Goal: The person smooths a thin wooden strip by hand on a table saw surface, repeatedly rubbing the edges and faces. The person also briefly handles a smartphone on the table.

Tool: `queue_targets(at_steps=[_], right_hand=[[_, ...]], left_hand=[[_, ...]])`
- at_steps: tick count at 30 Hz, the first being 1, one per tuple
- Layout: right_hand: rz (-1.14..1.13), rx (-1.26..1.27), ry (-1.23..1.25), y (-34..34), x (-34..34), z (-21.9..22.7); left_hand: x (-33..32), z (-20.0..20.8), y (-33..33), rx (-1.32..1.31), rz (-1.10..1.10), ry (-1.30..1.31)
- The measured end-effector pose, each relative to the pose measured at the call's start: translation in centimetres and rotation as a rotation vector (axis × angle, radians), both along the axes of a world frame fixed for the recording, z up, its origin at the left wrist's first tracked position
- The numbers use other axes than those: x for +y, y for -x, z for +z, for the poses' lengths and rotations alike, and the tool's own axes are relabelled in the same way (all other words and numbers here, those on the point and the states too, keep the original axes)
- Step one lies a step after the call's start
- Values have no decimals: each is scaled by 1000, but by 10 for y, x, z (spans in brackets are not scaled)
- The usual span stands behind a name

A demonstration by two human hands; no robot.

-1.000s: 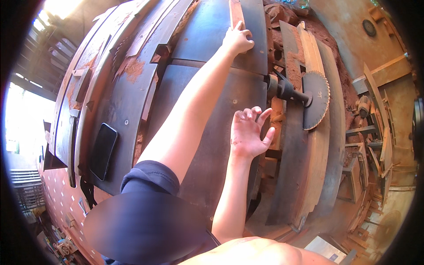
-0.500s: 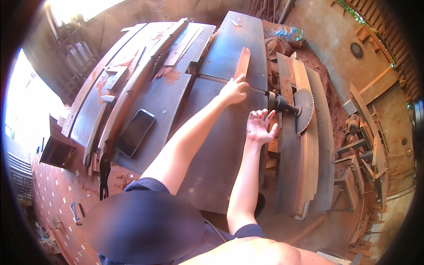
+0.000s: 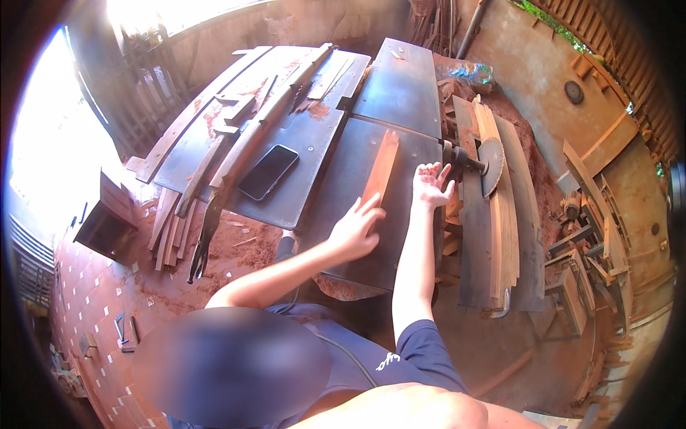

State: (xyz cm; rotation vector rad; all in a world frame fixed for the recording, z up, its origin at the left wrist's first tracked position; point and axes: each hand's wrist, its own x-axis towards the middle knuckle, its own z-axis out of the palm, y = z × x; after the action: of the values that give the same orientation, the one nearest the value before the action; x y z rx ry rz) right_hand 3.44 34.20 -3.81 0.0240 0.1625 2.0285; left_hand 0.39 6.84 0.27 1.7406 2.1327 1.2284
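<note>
Head cam here, looking down at a dark metal desk [image 3: 350,171] in a pretty dusty woodshop. The reddish wood strip [image 3: 381,166] lies on the near section of the desk, pointing away from the person at a slight slant. The left hand [image 3: 355,230] is right at its near end, fingers spread a bit. Can't honestly tell whether that grip is closed on the wood or just touching it, since the hand covers that end.

Right hand [image 3: 432,187] is easier: palm turned up, fingers loosely curled, grip open with nothing in it. It's over the right edge of the desk, near the dark shaft [image 3: 463,156] that carries a round toothed saw blade [image 3: 492,168]. Long pale planks [image 3: 506,236] run along beyond the blade.

Over on the left section there's a black phone [image 3: 269,172] lying flat, with a long bar [image 3: 275,114] slanting past it and some reddish sawdust [image 3: 316,111] farther up.
</note>
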Motion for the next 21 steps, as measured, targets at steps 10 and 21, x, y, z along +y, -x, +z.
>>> queue_targets(at_steps=[10, 21], right_hand=[[-10, -12, -56, -4, -5, 2], [-39, -6, -15, -9, -6, 5]], left_hand=[[-137, 26, -77, -23, -94, 112], [-80, 19, -36, 74, -56, 138]])
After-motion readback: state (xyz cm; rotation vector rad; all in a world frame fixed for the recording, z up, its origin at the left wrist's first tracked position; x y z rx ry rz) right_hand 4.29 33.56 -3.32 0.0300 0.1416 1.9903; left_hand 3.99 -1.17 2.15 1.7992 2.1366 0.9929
